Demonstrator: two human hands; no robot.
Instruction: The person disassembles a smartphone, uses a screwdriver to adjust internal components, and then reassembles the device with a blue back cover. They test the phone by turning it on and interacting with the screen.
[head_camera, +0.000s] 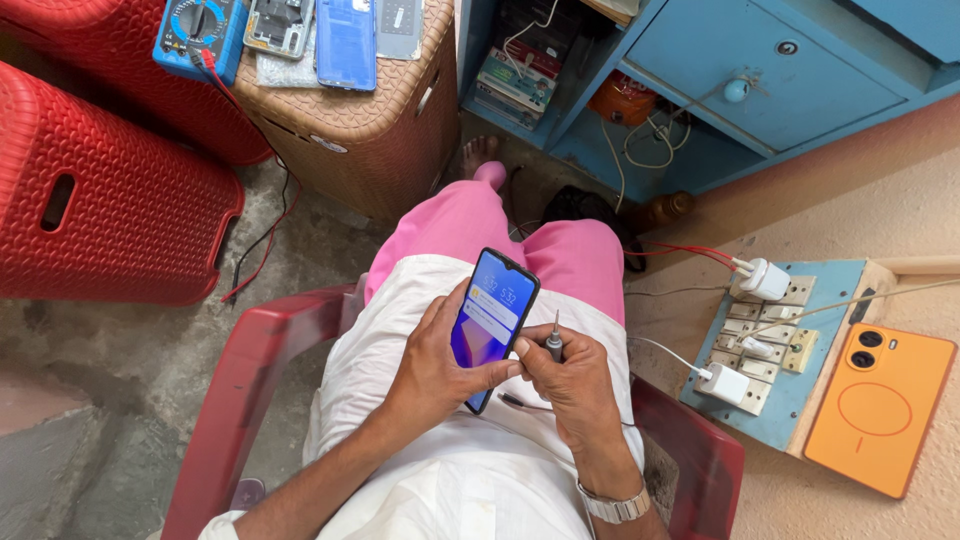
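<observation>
Head view: cupboard (770, 70) with boxes (515, 80) inside.

Lit phone screen (492, 318), tall rectangle w/ blue-purple wallpaper and pale notification cards, sits in the left hand (437, 358), just left of the right hand (566, 378). Stacked flat boxes (517, 78), green, white and red, well above both hands.
</observation>
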